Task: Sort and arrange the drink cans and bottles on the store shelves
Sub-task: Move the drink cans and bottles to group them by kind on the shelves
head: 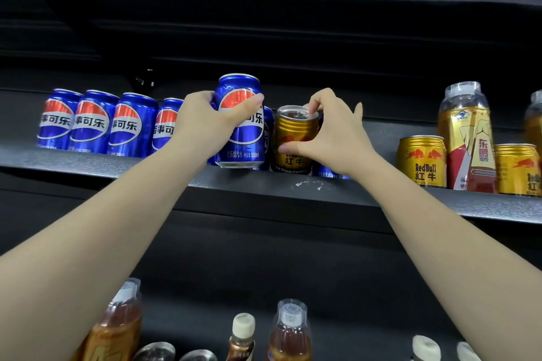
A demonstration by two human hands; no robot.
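Observation:
My left hand (205,123) grips a blue Pepsi can (242,143), lifted slightly above the dark shelf (264,184) and standing taller than its neighbours. Right beside it, my right hand (331,132) holds a gold Red Bull can (293,138), thumb low on its front, fingers at its rim. A row of blue Pepsi cans (93,123) stands at the left of the shelf. More Pepsi cans are partly hidden behind both hands.
At the shelf's right stand two gold Red Bull cans (422,161) and a gold-and-red bottle (466,138) between them. Another bottle shows at the right edge. On the lower shelf are several tea bottles (290,331) and white-capped bottles (243,337).

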